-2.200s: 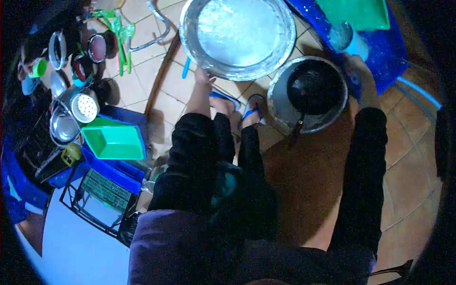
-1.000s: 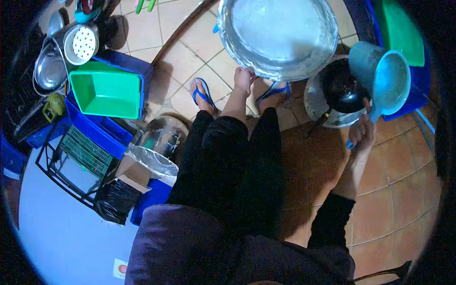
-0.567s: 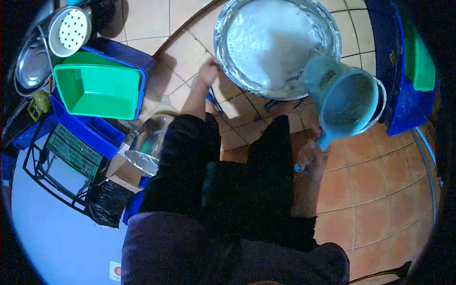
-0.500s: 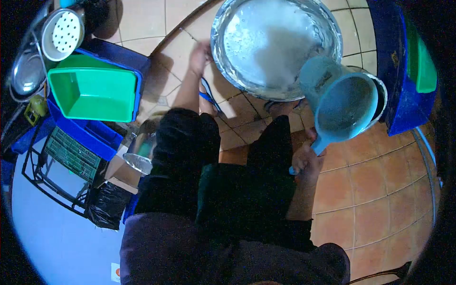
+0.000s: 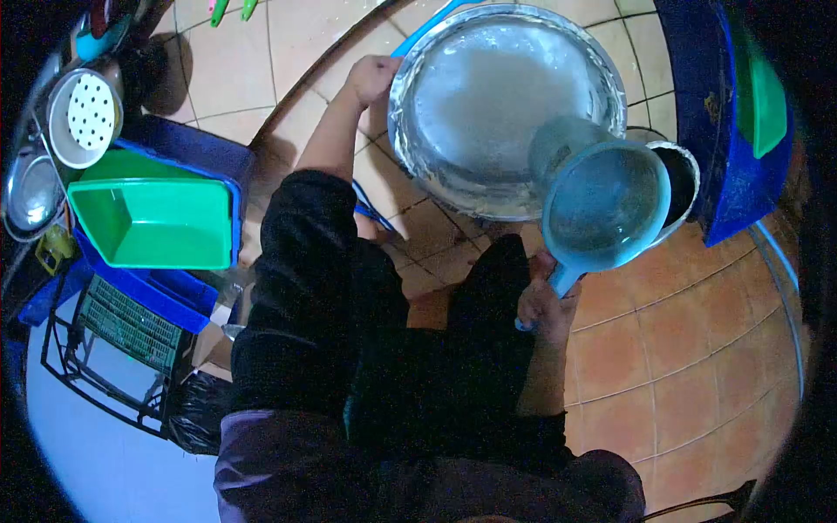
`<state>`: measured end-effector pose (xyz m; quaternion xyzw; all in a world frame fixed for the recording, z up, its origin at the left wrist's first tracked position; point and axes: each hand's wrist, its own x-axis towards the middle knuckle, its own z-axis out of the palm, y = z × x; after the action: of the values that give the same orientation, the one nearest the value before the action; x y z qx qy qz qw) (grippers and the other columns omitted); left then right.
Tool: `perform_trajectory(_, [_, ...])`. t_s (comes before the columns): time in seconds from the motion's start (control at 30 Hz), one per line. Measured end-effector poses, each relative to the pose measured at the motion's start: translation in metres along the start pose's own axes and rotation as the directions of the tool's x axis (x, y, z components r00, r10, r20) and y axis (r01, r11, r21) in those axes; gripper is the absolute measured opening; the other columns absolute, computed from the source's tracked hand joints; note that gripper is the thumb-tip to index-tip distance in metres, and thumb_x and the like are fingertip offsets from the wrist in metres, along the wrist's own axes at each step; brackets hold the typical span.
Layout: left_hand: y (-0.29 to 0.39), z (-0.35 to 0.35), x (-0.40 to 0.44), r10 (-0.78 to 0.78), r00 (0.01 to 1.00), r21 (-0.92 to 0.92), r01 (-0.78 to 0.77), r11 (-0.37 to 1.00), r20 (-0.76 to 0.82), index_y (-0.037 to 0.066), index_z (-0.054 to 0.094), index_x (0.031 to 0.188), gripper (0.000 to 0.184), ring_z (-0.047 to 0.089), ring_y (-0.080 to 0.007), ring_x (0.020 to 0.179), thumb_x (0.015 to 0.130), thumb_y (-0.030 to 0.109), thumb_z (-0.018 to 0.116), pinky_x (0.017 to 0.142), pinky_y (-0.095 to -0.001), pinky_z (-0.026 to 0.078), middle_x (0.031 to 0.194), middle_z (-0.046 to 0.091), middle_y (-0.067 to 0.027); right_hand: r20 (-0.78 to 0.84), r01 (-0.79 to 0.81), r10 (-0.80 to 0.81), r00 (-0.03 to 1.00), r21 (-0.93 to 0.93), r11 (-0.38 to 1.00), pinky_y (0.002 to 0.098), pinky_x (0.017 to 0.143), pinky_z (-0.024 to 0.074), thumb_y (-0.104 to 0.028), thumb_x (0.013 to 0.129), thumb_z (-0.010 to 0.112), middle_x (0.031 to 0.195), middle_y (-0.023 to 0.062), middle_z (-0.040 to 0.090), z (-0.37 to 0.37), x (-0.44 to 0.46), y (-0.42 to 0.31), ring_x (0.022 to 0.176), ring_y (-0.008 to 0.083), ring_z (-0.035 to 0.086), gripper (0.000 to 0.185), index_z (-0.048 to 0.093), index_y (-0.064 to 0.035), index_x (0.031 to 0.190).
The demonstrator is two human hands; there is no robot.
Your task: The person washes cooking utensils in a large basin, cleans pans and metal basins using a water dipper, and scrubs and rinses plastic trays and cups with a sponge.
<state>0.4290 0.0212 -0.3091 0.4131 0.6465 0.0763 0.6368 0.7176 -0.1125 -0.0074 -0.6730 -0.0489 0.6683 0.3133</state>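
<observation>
My right hand (image 5: 549, 309) is wrapped round the handle of a light blue water dipper (image 5: 606, 209), whose round mouth faces me. The dipper overlaps the right front rim of a large metal basin (image 5: 418, 179), and its far side is see-through. Cloudy greyish-white liquid (image 5: 506, 96) lies in the basin, with pale residue smeared on the inner wall. My left hand (image 5: 375, 78) is closed at the basin's left rim. From its fingers a long blue handle (image 5: 427, 28) runs along the basin's far left edge; its far end is out of view.
A white-rimmed pail (image 5: 690, 174) with a dark inside stands right of the dipper, near a dark blue crate (image 5: 732, 196). To the left are a green tub (image 5: 161, 244), a white perforated strainer (image 5: 90, 113) and a black rack (image 5: 105, 392). A blue hose (image 5: 776, 253) lies at right.
My left hand has closed on the blue handle, which now shows beside the basin. The dipper has shifted slightly left, still in my right hand. The whole view has tilted, so the basin sits lower.
</observation>
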Motion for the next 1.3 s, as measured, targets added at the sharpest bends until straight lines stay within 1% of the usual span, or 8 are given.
perform_trajectory(0.1, [0.007, 0.011, 0.041, 0.5, 0.848, 0.614, -0.301, 0.73, -0.179, 0.012, 0.054, 0.099, 0.027, 0.058, -0.0266, 0.089, 0.083, 0.031, 0.046, 0.076, -0.0378, 0.047, 0.092, 0.06, -0.0102, 0.002, 0.012, -0.011, 1.0, -0.076, 0.997, 0.0221, 0.031, 0.0308, -0.005, 0.078, 0.059, 0.052, 0.0017, 0.047, -0.003, 0.002, 0.0, 0.035, 0.0078, 0.04, 0.037, 0.047, 0.0081, 0.111])
perform_trajectory(0.13, [0.024, 0.012, 0.041, 0.366, 0.912, 0.676, -0.153, 0.721, -0.184, 0.019, 0.047, 0.11, 0.03, 0.052, -0.029, 0.104, 0.082, 0.029, 0.044, 0.085, -0.0408, 0.043, 0.109, 0.055, -0.0121, -0.007, 0.017, -0.017, 1.0, -0.075, 0.997, 0.0221, 0.031, 0.0308, -0.005, 0.078, 0.059, 0.052, 0.0017, 0.047, -0.005, 0.004, 0.001, 0.035, 0.0078, 0.04, 0.037, 0.047, 0.0081, 0.111])
perform_trajectory(0.3, [0.047, 0.014, 0.048, 0.154, 0.988, 0.736, -0.079, 0.672, -0.034, 0.014, 0.047, 0.11, 0.03, 0.052, -0.0297, 0.105, 0.085, 0.028, 0.038, 0.085, -0.0405, 0.043, 0.111, 0.054, -0.0153, 0.011, 0.038, -0.038, 0.999, -0.016, 0.999, 0.0224, 0.03, 0.0314, -0.005, 0.079, 0.057, 0.051, 0.0019, 0.047, -0.001, 0.008, 0.005, 0.034, 0.0087, 0.04, 0.035, 0.049, 0.007, 0.111])
perform_trajectory(0.87, [0.065, -0.091, -0.143, 0.164, 0.829, 0.484, 0.141, 0.864, -0.534, 0.005, 0.046, 0.095, 0.015, 0.054, -0.0416, 0.081, 0.083, 0.014, 0.044, 0.07, -0.0475, 0.042, 0.088, 0.054, -0.0244, -0.006, -0.026, 0.027, 1.0, 0.052, 0.998, 0.0222, 0.029, 0.03, -0.006, 0.08, 0.055, 0.056, 0.0001, 0.043, -0.001, 0.009, 0.013, 0.034, 0.0068, 0.035, 0.039, 0.045, 0.0045, 0.116])
perform_trajectory(1.0, [0.109, -0.175, -0.093, 0.452, 0.723, 0.735, 0.113, 0.669, -0.522, -0.001, 0.045, 0.108, 0.035, 0.049, -0.0406, 0.092, 0.08, 0.018, 0.05, 0.078, -0.0461, 0.041, 0.097, 0.051, -0.0244, 0.011, -0.027, 0.027, 1.0, 0.01, 1.0, 0.0221, 0.029, 0.0301, -0.005, 0.08, 0.055, 0.051, -0.0007, 0.039, -0.003, 0.007, 0.006, 0.034, 0.0072, 0.035, 0.037, 0.048, 0.0043, 0.114])
perform_trajectory(1.03, [0.113, -0.189, -0.074, 0.671, 0.544, 0.847, 0.157, 0.508, -0.504, 0.0, 0.044, 0.112, 0.045, 0.046, -0.0403, 0.099, 0.076, 0.024, 0.056, 0.083, -0.0452, 0.04, 0.107, 0.046, -0.0247, 0.004, -0.027, 0.027, 1.0, 0.008, 1.0, 0.0221, 0.029, 0.0301, -0.005, 0.08, 0.055, 0.051, -0.0007, 0.039, -0.004, 0.007, 0.006, 0.034, 0.0072, 0.035, 0.037, 0.048, 0.0043, 0.114])
perform_trajectory(1.2, [0.137, -0.155, -0.049, 0.692, 0.661, 0.834, -0.178, 0.521, -0.291, 0.005, 0.053, 0.104, 0.043, 0.051, -0.034, 0.094, 0.07, 0.029, 0.065, 0.084, -0.0397, 0.041, 0.096, 0.054, -0.0203, 0.005, -0.03, 0.03, 1.0, -0.053, 0.998, 0.0218, 0.03, 0.0301, -0.005, 0.079, 0.055, 0.049, -0.0016, 0.037, -0.014, 0.006, 0.007, 0.034, 0.0071, 0.035, 0.037, 0.048, 0.0039, 0.115])
perform_trajectory(1.3, [0.124, -0.072, -0.076, 0.198, 0.96, 0.591, -0.043, 0.805, -0.2, 0.006, 0.05, 0.108, 0.044, 0.053, -0.0247, 0.083, 0.073, 0.029, 0.064, 0.075, -0.0343, 0.044, 0.093, 0.054, -0.0149, 0.014, 0.028, -0.028, 0.999, 0.004, 1.0, 0.0214, 0.032, 0.0314, -0.003, 0.08, 0.056, 0.052, -0.0011, 0.045, -0.021, 0.008, 0.015, 0.036, 0.0062, 0.038, 0.035, 0.05, 0.0035, 0.114])
